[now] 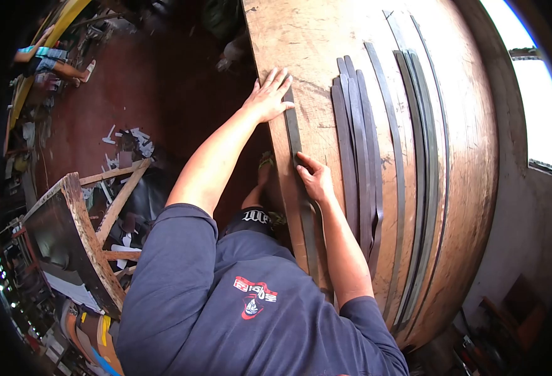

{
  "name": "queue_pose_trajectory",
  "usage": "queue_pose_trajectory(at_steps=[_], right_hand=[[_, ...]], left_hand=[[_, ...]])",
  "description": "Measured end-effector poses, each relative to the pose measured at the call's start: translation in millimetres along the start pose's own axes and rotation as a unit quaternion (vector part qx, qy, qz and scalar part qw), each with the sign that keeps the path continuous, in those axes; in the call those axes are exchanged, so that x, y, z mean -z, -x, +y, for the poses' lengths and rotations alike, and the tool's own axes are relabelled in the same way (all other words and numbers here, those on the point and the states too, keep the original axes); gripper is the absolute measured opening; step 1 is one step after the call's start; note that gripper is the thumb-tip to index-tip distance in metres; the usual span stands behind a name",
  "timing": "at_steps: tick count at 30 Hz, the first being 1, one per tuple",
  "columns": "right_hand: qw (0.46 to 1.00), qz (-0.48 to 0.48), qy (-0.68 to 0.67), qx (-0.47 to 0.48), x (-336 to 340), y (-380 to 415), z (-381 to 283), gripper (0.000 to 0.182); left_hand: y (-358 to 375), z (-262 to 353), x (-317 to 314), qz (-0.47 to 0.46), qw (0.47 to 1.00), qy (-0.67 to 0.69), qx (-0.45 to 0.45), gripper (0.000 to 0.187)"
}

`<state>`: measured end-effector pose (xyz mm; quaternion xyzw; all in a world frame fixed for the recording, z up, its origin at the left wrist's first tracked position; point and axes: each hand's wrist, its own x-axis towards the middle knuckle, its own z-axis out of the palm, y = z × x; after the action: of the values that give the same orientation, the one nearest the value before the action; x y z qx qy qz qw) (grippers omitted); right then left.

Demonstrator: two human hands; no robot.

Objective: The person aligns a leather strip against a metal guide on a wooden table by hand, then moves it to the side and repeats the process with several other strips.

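Observation:
A long dark strip (295, 135), like leather or rubber, lies along the left edge of the wooden table (313, 94). My left hand (268, 95) rests flat over its far end, fingers spread, with the thumb across the strip. Partway down the same strip is my right hand (315, 177). Its index finger and thumb touch the strip's right side with a gap between them, and the other fingers are mostly hidden. To the right, a bundle of dark strips (354, 138) lies lengthwise.
More strips (421, 138) lie farther right on the table, near a wall with a bright window (542, 106). A wooden frame (88, 232) stands on the left, with scraps (135, 141) on the red floor. Another person's leg (69, 72) shows at upper left.

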<state>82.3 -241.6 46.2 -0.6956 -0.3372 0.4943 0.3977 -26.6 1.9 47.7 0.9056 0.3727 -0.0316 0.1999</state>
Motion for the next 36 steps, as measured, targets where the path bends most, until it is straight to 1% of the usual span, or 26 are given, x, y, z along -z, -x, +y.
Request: queue_pose_trajectory(at_steps=[5,8,9,10,11,12,13,14,15,16,17,18,19,20,21,22,23,25,26,28,29,31,32,33,34,36], right_hand=[[1.0,-0.002,-0.012,-0.014,1,0,-3,0.038],[1.0,0.003,0.014,-0.016,1,-2,-4,0.038],[0.999,-0.006,0.013,-0.037,1,-1,-9,0.038],[0.998,-0.015,0.012,-0.058,1,0,-13,0.039],[0.998,-0.01,0.007,-0.057,0,0,-14,0.039],[0.999,-0.006,0.01,-0.047,0,1,-13,0.039],[0.999,-0.002,0.014,-0.036,0,1,-13,0.039],[0.998,-0.006,-0.002,-0.058,1,2,-17,0.039],[0.998,-0.001,-0.007,-0.061,0,2,-16,0.039],[0.999,0.015,0.024,-0.041,-1,2,-12,0.039],[0.998,0.031,0.055,-0.022,-2,2,-10,0.039],[0.997,-0.005,0.006,-0.074,2,1,-21,0.04],[0.997,-0.003,0.004,-0.075,2,1,-24,0.04],[0.996,-0.005,0.01,-0.084,3,0,-27,0.04],[0.995,-0.009,0.017,-0.094,4,1,-30,0.04],[0.995,-0.009,0.017,-0.094,4,1,-33,0.04],[0.995,-0.005,0.037,-0.089,4,0,-38,0.04],[0.995,-0.004,0.06,-0.082,3,-4,-40,0.04],[0.996,0.001,0.062,-0.07,1,-7,-38,0.04],[0.996,0.001,0.067,-0.054,2,-12,-36,0.04],[0.997,-0.009,0.067,-0.046,4,-15,-35,0.041],[0.997,-0.025,0.071,-0.035,3,-14,-29,0.043],[0.999,-0.022,0.036,-0.024,2,-11,-25,0.047],[1.0,-0.019,0.003,-0.014,3,-8,-19,0.052],[0.999,-0.026,0.012,-0.015,6,-4,-13,0.052],[0.995,-0.048,-0.084,-0.018,9,8,-2,0.061]], left_hand=[[0,-1,-5,0.016,1.0,0.011,-0.012,0.077],[8,9,3,0.051,0.996,-0.075,-0.002,0.073],[13,16,6,0.067,0.992,-0.105,-0.017,0.067],[17,21,4,0.092,0.99,-0.103,-0.032,0.064],[23,25,-3,0.117,0.987,-0.1,-0.049,0.06],[34,30,-12,0.136,0.983,-0.082,-0.089,0.057],[46,34,-25,0.137,0.977,-0.089,-0.136,0.06],[62,37,-36,0.081,0.975,-0.029,-0.204,0.067],[77,32,-50,0.108,0.944,0.019,-0.311,0.074],[91,34,-42,0.0,0.944,0.036,-0.327,0.077],[96,31,-36,-0.056,0.941,0.019,-0.333,0.082],[91,20,-29,-0.075,0.937,-0.004,-0.341,0.081],[81,8,-20,-0.094,0.933,-0.027,-0.347,0.081],[68,-1,-12,-0.085,0.938,-0.058,-0.332,0.081],[52,-14,-13,-0.029,0.941,-0.092,-0.326,0.081],[36,-24,-6,-0.008,0.949,-0.099,-0.3,0.078],[22,-29,4,-0.005,0.953,-0.154,-0.262,0.076],[2,-21,24,0.015,0.973,-0.163,-0.162,0.077],[1,-14,20,0.016,0.974,-0.162,-0.158,0.077],[-1,7,-1,0.141,0.983,-0.099,-0.061,0.081],[3,21,-17,0.133,0.989,-0.059,-0.017,0.081],[13,35,-42,0.131,0.991,-0.01,0.039,0.081],[15,38,-45,0.145,0.987,-0.048,0.042,0.081],[14,38,-46,0.148,0.987,-0.044,0.048,0.081],[13,37,-48,0.159,0.986,-0.039,0.044,0.08],[15,38,-47,0.165,0.984,-0.044,0.048,0.077]])
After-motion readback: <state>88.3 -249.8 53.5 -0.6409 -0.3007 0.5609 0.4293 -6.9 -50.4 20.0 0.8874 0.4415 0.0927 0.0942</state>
